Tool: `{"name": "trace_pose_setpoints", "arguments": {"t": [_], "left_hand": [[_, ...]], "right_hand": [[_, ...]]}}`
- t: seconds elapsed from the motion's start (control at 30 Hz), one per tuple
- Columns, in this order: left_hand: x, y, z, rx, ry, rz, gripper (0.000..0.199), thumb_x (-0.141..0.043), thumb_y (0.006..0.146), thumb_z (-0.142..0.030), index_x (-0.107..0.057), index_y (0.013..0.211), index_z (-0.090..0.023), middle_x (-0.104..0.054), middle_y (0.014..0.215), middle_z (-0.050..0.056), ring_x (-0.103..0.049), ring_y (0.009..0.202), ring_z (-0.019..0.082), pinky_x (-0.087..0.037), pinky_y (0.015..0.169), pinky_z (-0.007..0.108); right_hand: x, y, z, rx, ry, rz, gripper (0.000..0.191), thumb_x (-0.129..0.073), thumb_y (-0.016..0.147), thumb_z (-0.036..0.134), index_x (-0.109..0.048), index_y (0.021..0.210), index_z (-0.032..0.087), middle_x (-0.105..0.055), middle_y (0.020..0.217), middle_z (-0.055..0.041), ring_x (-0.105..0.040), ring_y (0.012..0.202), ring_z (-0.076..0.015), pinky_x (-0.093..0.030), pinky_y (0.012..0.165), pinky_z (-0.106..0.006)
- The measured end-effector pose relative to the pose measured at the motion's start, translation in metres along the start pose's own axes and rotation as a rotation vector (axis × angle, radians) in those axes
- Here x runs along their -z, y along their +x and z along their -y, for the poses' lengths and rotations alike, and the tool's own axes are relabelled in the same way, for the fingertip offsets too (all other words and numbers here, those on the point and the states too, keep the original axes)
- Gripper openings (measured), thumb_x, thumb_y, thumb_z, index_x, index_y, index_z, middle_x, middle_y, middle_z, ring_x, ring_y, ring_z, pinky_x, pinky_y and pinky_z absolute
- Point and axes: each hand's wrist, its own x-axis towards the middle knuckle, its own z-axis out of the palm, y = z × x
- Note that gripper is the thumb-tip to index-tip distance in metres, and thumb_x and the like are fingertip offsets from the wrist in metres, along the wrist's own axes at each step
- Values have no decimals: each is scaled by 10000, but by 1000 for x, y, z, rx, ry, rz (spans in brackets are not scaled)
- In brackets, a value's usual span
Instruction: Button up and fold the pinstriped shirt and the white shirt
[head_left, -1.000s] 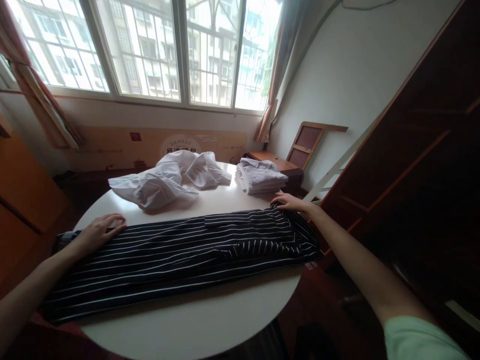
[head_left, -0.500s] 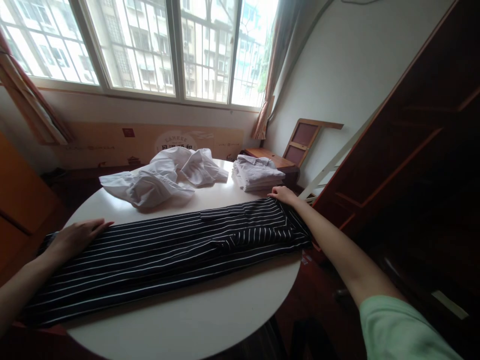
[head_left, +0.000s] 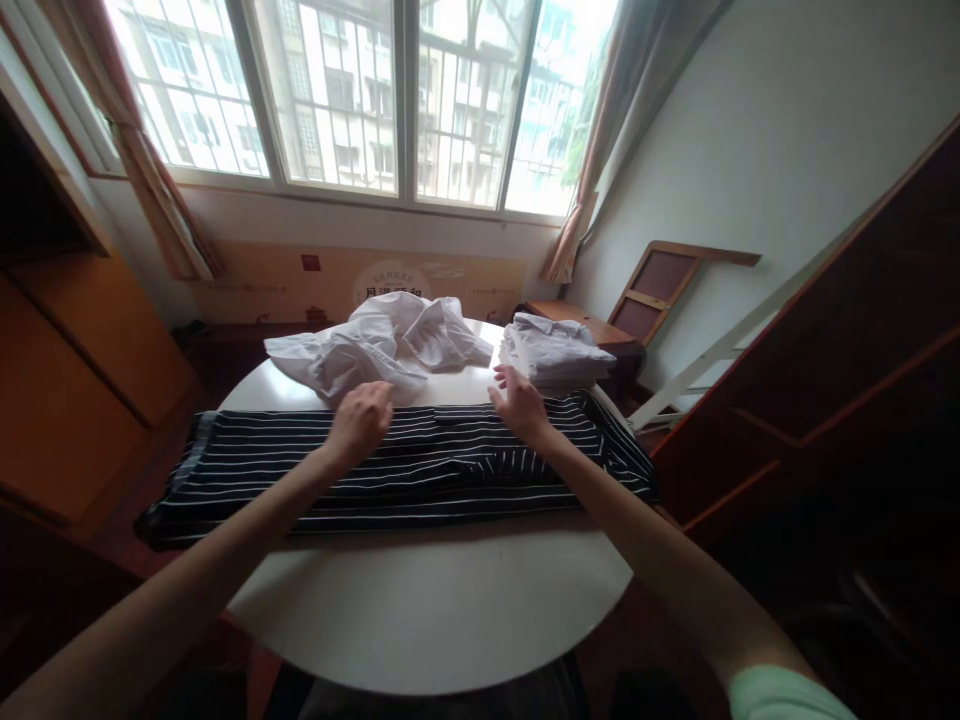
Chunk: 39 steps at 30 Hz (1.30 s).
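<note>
Black trousers with white stripes lie lengthwise across the round white table, their left end hanging past its edge. My left hand is over the upper edge of the trousers, fingers curled loosely; whether they touch or pinch the fabric is unclear. My right hand hovers at the same edge further right, its fingers apart and holding nothing. Behind my left hand lies a crumpled white garment. A stack of folded white clothes sits just beyond my right hand.
A low wooden cabinet stands behind the stack, with a wooden frame leaning near the wall. On the right are a white ladder-like stand and a dark red wooden panel. An orange cabinet is at left.
Both hands have left the two ends of the trousers and come inward to the middle of the upper edge. My right hand has let go of the right end. The camera view has shifted left.
</note>
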Motion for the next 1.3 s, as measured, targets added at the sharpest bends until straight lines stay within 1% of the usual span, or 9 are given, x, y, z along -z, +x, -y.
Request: {"name": "trace_pose_setpoints", "arguments": {"t": [0.1,0.2,0.33,0.53,0.83,0.97,1.07,1.17,1.3], "left_hand": [[-31,-2,-42,-51,-88,44,467,-281,859,-305,-382,1274,-115,-413,1325,174,-346,1239,260,-273,998,415],[-51,-8,-47,-88,-143,194,545,-239,866,-416,-296,1340,-152,-356,1370,166,-295,1280,261,-252,1010,448],[-46,-17,-16,-76,-135,345,598,-230,849,-523,-313,1342,-196,-320,1403,107,-262,1299,237,-235,1034,403],[-19,-34,47,4,-74,376,638,-195,843,-555,-335,1337,-178,-268,1429,76,-221,1315,211,-182,1056,367],[8,-61,146,412,87,335,549,-214,855,-477,-384,1299,-203,-380,1373,79,-261,1293,235,-179,1041,433],[13,-62,161,685,118,203,568,-280,830,-472,-420,1256,-124,-430,1315,162,-313,1257,287,-234,1009,462],[18,-65,161,884,75,129,662,-338,786,-524,-388,1267,-72,-377,1335,217,-324,1240,341,-300,963,472],[24,-73,164,1004,-3,142,786,-385,732,-595,-342,1289,-42,-359,1332,258,-391,1178,396,-349,910,492],[39,-94,169,1091,-182,224,868,-432,668,-663,-396,1241,-13,-538,1152,265,-497,1070,405,-392,866,491]], "right_hand": [[-29,-23,39,164,11,81,471,-385,841,328,-372,1285,173,-493,1248,-108,-435,1133,-255,-350,926,-388],[-52,-39,47,198,-64,195,441,-401,838,349,-455,1241,179,-471,1283,-108,-397,1185,-264,-308,971,-419],[-59,-44,34,190,-96,209,434,-398,845,405,-501,1213,198,-491,1274,-97,-408,1188,-263,-295,982,-433],[-47,-48,28,172,-108,233,459,-371,863,412,-492,1228,162,-477,1290,-108,-387,1215,-248,-262,1013,-419],[-46,-51,29,184,-111,224,440,-380,865,392,-507,1216,160,-493,1275,-104,-404,1203,-244,-272,1010,-418],[-45,-51,29,178,-116,223,437,-387,863,388,-510,1213,157,-495,1275,-98,-405,1201,-241,-271,1011,-409],[-46,-51,28,173,-117,221,435,-392,863,383,-508,1216,156,-496,1275,-94,-405,1201,-234,-269,1012,-401],[-46,-51,28,178,-114,220,435,-390,863,383,-507,1216,157,-499,1272,-94,-409,1196,-232,-268,1011,-401],[-46,-51,28,180,-107,216,434,-390,863,387,-513,1208,154,-502,1267,-98,-412,1190,-236,-265,1011,-403]]}}
